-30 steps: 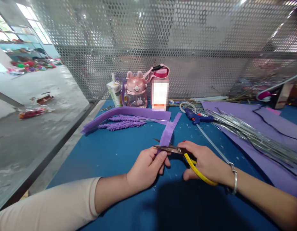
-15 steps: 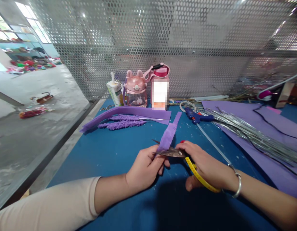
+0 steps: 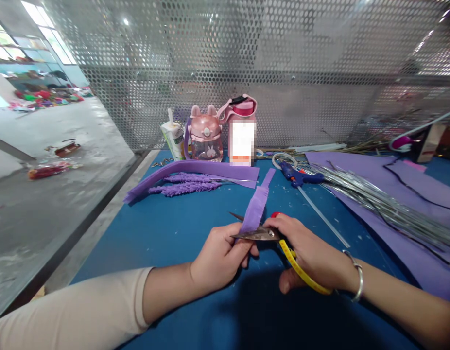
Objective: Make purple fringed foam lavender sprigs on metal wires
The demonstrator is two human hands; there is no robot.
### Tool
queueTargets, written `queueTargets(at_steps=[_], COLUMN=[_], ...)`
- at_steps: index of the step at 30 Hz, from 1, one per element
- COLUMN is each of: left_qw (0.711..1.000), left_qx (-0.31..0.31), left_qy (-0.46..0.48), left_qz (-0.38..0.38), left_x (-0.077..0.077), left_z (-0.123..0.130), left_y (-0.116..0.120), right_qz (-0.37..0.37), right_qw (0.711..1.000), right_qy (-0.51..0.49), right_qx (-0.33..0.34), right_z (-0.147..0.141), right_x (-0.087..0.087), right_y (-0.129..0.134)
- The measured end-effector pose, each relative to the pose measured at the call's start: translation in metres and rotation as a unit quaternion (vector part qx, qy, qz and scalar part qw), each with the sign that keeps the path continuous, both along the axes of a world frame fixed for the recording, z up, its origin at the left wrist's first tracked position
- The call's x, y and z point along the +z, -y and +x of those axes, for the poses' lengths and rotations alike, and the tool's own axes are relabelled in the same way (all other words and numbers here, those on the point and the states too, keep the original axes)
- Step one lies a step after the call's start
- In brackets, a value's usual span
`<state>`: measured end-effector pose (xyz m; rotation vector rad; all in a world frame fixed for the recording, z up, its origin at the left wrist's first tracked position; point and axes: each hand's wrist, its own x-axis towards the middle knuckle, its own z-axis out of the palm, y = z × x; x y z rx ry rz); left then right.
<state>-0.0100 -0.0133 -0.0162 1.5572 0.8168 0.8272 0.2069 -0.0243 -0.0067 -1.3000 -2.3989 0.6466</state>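
My left hand (image 3: 223,255) pinches the lower end of a fringed purple strip (image 3: 256,206), which slants up and to the right. My right hand (image 3: 308,250) is closed on scissors (image 3: 259,235) with yellow wrapping on one handle loop and red on the other. The scissor blades are parted, one on each side of the strip, close to my left fingertips. Beyond my hands, a long plain purple strip (image 3: 181,167) lies curved on the blue table (image 3: 155,233), with fringed purple sprigs (image 3: 192,188) beside it.
At the back stand a drink carton (image 3: 174,141), a pink eared bottle (image 3: 206,138) and a taller pink bottle (image 3: 241,109). A blue glue gun (image 3: 301,177) lies right of centre. Silvery wires (image 3: 385,209) rest on purple sheets (image 3: 359,170). A perforated metal panel (image 3: 283,73) rises behind.
My right hand and the scissors have shifted slightly left, with the blades still parted around the strip. The strip's lower part has moved a little to the right. My left hand keeps its pinch.
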Motion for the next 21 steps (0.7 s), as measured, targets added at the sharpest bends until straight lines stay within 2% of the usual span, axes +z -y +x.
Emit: queueTargets(at_steps=[9, 21], left_qw=[0.999, 1.0], left_qx=[-0.01, -0.014], left_qy=[-0.016, -0.016], left_qz=[0.037, 0.017], left_x=[0.0003, -0.0015], left_z=[-0.0011, -0.001], left_y=[-0.0001, 0.0011], right_qz=[-0.038, 0.005], right_qw=[0.999, 0.999], right_qy=[-0.036, -0.049], right_qx=[0.013, 0.011], right_z=[-0.0023, -0.003], right_x=[0.0084, 0.0059], right_y=[-0.0021, -0.0055])
